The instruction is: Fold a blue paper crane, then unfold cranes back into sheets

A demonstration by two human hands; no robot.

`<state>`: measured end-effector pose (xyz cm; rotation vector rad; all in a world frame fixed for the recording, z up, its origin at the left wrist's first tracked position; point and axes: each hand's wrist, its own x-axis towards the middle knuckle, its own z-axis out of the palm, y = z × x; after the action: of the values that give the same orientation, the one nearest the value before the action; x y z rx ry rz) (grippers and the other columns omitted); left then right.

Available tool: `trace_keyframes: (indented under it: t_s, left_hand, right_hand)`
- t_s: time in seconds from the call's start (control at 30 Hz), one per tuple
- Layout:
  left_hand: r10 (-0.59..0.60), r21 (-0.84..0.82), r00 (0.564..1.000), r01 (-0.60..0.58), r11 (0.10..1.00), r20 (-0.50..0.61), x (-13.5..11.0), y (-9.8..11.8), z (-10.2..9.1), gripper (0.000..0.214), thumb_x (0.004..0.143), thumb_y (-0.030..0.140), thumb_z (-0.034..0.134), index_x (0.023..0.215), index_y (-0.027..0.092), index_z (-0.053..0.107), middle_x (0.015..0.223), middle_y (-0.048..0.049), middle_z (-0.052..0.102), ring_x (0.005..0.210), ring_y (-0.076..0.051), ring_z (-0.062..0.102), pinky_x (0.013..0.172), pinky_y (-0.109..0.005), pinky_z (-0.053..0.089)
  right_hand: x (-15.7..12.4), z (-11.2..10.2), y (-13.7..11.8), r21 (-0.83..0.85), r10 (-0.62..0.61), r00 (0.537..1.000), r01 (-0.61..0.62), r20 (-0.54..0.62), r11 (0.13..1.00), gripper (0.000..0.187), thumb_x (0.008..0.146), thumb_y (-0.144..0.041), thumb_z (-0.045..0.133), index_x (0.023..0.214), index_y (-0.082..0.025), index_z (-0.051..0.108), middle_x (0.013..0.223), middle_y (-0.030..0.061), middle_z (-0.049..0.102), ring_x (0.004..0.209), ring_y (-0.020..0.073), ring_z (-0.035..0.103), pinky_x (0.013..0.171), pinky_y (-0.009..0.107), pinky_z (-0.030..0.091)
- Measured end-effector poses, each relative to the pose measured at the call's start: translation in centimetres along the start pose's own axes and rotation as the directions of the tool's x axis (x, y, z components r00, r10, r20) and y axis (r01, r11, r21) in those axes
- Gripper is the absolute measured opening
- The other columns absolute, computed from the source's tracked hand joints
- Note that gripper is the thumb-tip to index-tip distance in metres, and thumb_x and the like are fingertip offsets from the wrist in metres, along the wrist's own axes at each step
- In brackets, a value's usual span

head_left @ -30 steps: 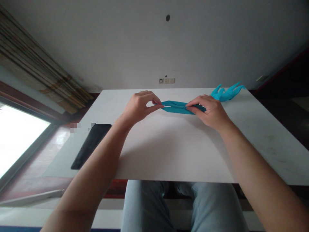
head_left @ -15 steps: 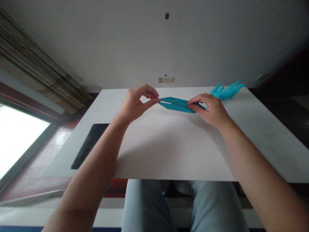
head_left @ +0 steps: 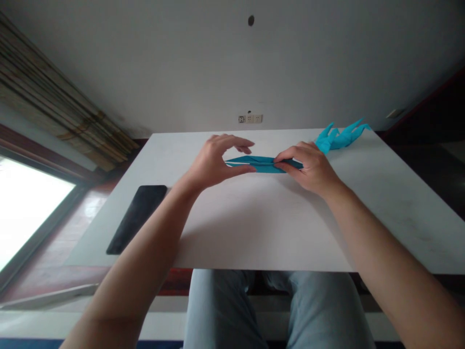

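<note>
Folded teal paper [head_left: 264, 167] being held left of blue figure [head_left: 339, 139] | right hand [head_left: 308, 162] pinching figure-side end | left hand [head_left: 218, 157] gaping around farther end | risk: layers possibly skewing, uneven pressing causing it

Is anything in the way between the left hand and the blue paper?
No, nothing visible is in between: the open left hand is right at the paper. The right hand pinches the paper farther right. The blue figure is off beyond that hand.
</note>
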<state>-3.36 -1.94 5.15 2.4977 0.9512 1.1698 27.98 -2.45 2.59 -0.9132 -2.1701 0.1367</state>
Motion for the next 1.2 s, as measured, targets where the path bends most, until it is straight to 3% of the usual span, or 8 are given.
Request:
trace_keyframes:
  t_s: [0.07, 0.13, 0.27, 0.43, 0.53, 0.8, 0.97, 1.2]
  left_hand:
    - [-0.009, 0.006, 0.999, 0.009, 1.000, 0.031, 0.0, 0.3, 0.8, 0.030, 0.098, 0.052, 0.090, 0.110, 0.025, 0.089, 0.098, -0.0056, 0.089, 0.094, -0.024, 0.084, 0.098, -0.039, 0.061]
    - [-0.036, -0.002, 0.999, 0.036, 0.999, 0.031, -0.1, 0.4, 1.3, 0.021, 0.103, 0.046, 0.085, 0.101, 0.024, 0.089, 0.091, -0.0044, 0.088, 0.088, -0.022, 0.083, 0.092, -0.036, 0.061]
    - [-0.057, -0.012, 0.998, 0.058, 0.998, 0.006, -0.2, 0.4, 1.3, 0.019, 0.105, 0.041, 0.082, 0.104, 0.023, 0.090, 0.095, -0.0064, 0.087, 0.087, -0.022, 0.081, 0.086, -0.034, 0.061]
    - [0.027, 0.094, 1.000, -0.028, 0.995, 0.011, -0.3, 0.3, 1.7, 0.036, 0.098, 0.051, 0.090, 0.121, 0.024, 0.087, 0.112, -0.0102, 0.088, 0.101, -0.026, 0.082, 0.098, -0.040, 0.058]
    - [0.018, 0.154, 0.998, -0.028, 0.988, 0.066, -0.4, 0.4, 2.5, 0.021, 0.105, 0.045, 0.082, 0.113, 0.027, 0.088, 0.106, -0.0073, 0.088, 0.099, -0.025, 0.082, 0.101, -0.042, 0.055]
    - [0.007, 0.104, 0.999, -0.012, 0.994, 0.045, -0.8, 0.8, 4.0, 0.022, 0.109, 0.041, 0.077, 0.100, 0.024, 0.088, 0.095, -0.0077, 0.084, 0.083, -0.021, 0.075, 0.079, -0.035, 0.052]
    - [-0.031, 0.034, 0.999, 0.030, 0.999, 0.026, -0.7, 0.8, 3.6, 0.020, 0.105, 0.039, 0.080, 0.097, 0.023, 0.087, 0.090, -0.0065, 0.082, 0.078, -0.019, 0.072, 0.074, -0.033, 0.051]
    - [-0.134, -0.087, 0.988, 0.127, 0.988, -0.075, -0.1, 0.0, 2.2, 0.018, 0.097, 0.038, 0.086, 0.091, 0.021, 0.085, 0.090, -0.0053, 0.083, 0.080, -0.020, 0.073, 0.077, -0.035, 0.057]
  right_hand:
    - [-0.1, 0.4, -0.1, -0.001, -0.009, 1.000, 0.009, 0.014, 1.000, 0.010, 0.106, -0.029, 0.078, 0.111, -0.036, 0.082, 0.106, 0.0005, 0.090, 0.096, 0.0299, 0.079, 0.099, 0.050, 0.054]
    - [-0.1, 0.6, -0.1, 0.003, -0.004, 1.000, 0.003, 0.010, 1.000, 0.015, 0.104, -0.028, 0.079, 0.118, -0.035, 0.081, 0.112, 0.0021, 0.090, 0.099, 0.0309, 0.081, 0.099, 0.050, 0.053]
    - [-0.1, 0.5, 0.0, 0.012, -0.011, 1.000, 0.011, -0.007, 1.000, 0.019, 0.103, -0.028, 0.080, 0.122, -0.033, 0.079, 0.116, 0.0039, 0.090, 0.100, 0.0316, 0.082, 0.099, 0.048, 0.053]
    - [-0.1, 0.6, -0.4, -0.007, -0.010, 1.000, 0.010, -0.024, 1.000, 0.016, 0.105, -0.030, 0.080, 0.120, -0.033, 0.080, 0.111, 0.0034, 0.090, 0.100, 0.0315, 0.081, 0.097, 0.047, 0.052]
    - [-0.2, 0.8, -0.8, -0.017, -0.022, 1.000, 0.021, -0.013, 1.000, 0.012, 0.106, -0.035, 0.080, 0.119, -0.033, 0.080, 0.107, 0.0037, 0.089, 0.097, 0.0312, 0.079, 0.097, 0.048, 0.052]
    - [0.1, 1.2, -1.2, -0.048, -0.041, 0.998, 0.043, 0.044, 0.998, 0.023, 0.110, -0.049, 0.076, 0.096, -0.032, 0.082, 0.094, 0.0027, 0.087, 0.092, 0.0283, 0.075, 0.090, 0.047, 0.046]
    - [0.2, 1.0, -1.1, -0.055, -0.009, 1.000, 0.010, 0.016, 0.998, 0.019, 0.110, -0.043, 0.078, 0.096, -0.031, 0.083, 0.094, 0.0031, 0.087, 0.093, 0.0286, 0.076, 0.090, 0.048, 0.047]
    - [0.5, -0.3, -0.1, 0.047, 0.111, 0.985, -0.105, -0.131, 0.993, 0.014, 0.104, -0.043, 0.084, 0.098, -0.031, 0.085, 0.096, 0.0047, 0.087, 0.090, 0.0297, 0.076, 0.089, 0.050, 0.056]
